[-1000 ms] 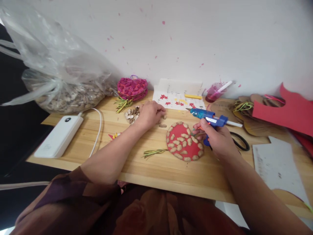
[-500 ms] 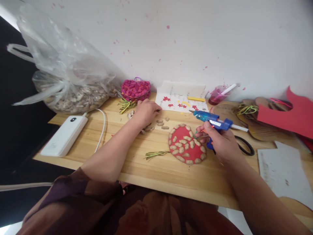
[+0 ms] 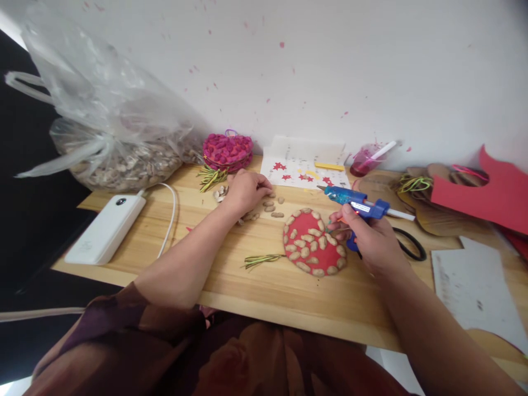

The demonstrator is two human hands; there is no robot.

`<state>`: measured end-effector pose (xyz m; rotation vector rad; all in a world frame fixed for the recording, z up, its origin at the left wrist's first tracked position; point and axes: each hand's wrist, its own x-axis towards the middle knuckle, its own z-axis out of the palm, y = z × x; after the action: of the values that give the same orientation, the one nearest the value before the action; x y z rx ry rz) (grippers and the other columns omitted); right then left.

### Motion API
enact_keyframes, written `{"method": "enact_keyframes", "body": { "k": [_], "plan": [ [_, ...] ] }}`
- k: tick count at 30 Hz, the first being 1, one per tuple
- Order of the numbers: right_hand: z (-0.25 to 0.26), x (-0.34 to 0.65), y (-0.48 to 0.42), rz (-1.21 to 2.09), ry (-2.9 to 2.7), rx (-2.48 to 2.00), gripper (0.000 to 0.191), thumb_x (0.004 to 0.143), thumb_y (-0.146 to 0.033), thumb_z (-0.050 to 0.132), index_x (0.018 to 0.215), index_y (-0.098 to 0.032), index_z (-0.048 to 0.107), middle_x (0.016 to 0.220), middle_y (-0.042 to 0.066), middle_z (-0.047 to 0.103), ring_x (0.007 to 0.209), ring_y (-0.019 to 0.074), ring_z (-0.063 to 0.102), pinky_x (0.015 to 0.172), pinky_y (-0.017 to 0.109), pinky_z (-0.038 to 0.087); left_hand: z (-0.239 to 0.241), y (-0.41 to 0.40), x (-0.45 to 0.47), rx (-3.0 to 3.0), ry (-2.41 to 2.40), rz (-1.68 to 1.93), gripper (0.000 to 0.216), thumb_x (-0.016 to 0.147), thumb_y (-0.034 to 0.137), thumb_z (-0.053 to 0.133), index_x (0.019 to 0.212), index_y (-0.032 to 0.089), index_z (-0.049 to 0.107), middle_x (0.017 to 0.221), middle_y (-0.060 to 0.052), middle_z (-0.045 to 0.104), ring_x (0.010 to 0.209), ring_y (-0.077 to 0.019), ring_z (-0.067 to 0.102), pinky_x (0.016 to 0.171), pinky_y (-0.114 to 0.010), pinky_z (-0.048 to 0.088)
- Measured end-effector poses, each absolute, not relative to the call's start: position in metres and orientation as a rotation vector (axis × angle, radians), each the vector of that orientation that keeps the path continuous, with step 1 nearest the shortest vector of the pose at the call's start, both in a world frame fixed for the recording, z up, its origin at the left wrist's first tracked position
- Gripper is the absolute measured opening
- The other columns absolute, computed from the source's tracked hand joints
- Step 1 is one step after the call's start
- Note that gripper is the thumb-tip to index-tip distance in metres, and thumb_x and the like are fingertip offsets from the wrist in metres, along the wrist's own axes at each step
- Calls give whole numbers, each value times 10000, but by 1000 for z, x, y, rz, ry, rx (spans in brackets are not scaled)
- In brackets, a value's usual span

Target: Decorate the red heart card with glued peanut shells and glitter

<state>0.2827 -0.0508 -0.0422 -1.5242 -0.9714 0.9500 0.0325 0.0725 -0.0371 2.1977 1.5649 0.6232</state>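
My right hand [image 3: 375, 239] is wrapped round a blue glue gun [image 3: 348, 197] with a white glue stick [image 3: 402, 214] out of its back; its nozzle points left. Just left of that hand lies a red round card [image 3: 305, 223], edged with peanuts and bearing more peanuts [image 3: 315, 232] in its middle. A green-and-yellow string tassel [image 3: 262, 259] sticks out from its left side. My left hand [image 3: 248, 191] is closed in a pinch at the loose peanuts, with a peanut [image 3: 271, 194] at its fingertips. Several other peanuts [image 3: 269, 206] lie beside it, some partly hidden under the wrist.
A plastic bag of shells [image 3: 124, 165] and a white power bank [image 3: 106, 228] with a cable stand at left. Behind are a pink decorated piece [image 3: 228, 151], paper with red stars [image 3: 303, 162] and a paint cup [image 3: 365, 159]. Red card [image 3: 474, 198] and cardboard lie right.
My left hand has turned slightly and its fingers have drawn together at a peanut. The glue gun stays in my right hand, almost unmoved. The whole view has shifted slightly.
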Motion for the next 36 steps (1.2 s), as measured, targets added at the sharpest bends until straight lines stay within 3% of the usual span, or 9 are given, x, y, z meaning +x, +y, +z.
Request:
{"method": "enact_keyframes", "body": {
  "k": [3, 10, 15, 19, 25, 31, 36],
  "plan": [
    [-42, 283, -51, 944, -970, -1521, 411, 719, -660, 784, 791, -264, 699, 820, 48, 732, 650, 232, 698, 521, 359, 563, -33, 72, 29, 2244, 1602, 672, 123, 863, 264, 679, 864, 253, 801, 961, -65, 788, 1104, -332, 603, 1028, -541, 381],
    [-42, 282, -51, 942, -968, -1508, 406, 734, -647, 782, 799, -254, 701, 824, 47, 730, 670, 225, 705, 518, 336, 556, -27, 72, 21, 2178, 1507, 713, 164, 859, 245, 663, 943, 213, 800, 979, -65, 792, 994, -260, 666, 961, -402, 439],
    [-41, 281, -51, 943, -979, -1522, 421, 714, -665, 786, 788, -260, 697, 815, 50, 737, 661, 236, 710, 510, 347, 562, -35, 68, 34, 2316, 1473, 613, 79, 811, 231, 721, 817, 235, 799, 899, -49, 788, 1036, -287, 629, 1022, -487, 349],
    [-40, 280, -51, 942, -983, -1535, 429, 706, -674, 787, 779, -259, 706, 822, 55, 741, 658, 232, 707, 513, 342, 556, -36, 68, 36, 2371, 1488, 573, 87, 831, 243, 711, 825, 237, 797, 896, -44, 789, 1054, -289, 615, 1024, -493, 328],
    [-41, 280, -51, 933, -960, -1523, 441, 702, -674, 791, 779, -248, 708, 828, 52, 743, 655, 217, 699, 501, 318, 534, -20, 81, 6, 2279, 1638, 750, 241, 912, 267, 593, 1017, 213, 802, 1045, -70, 792, 1024, -264, 658, 969, -396, 424],
    [-44, 282, -51, 954, -970, -1517, 416, 726, -665, 781, 790, -259, 719, 831, 48, 744, 672, 222, 707, 527, 327, 549, -20, 83, 2, 2409, 1576, 401, 258, 857, 196, 610, 1008, 230, 816, 1049, -62, 797, 1079, -278, 661, 968, -379, 453],
    [-43, 283, -52, 949, -982, -1517, 430, 711, -674, 786, 784, -257, 712, 850, 58, 755, 655, 224, 704, 526, 343, 558, -26, 84, 7, 2371, 1589, 387, 260, 843, 158, 600, 989, 198, 811, 1069, -65, 789, 1016, -239, 689, 921, -325, 478]
  ]
}}
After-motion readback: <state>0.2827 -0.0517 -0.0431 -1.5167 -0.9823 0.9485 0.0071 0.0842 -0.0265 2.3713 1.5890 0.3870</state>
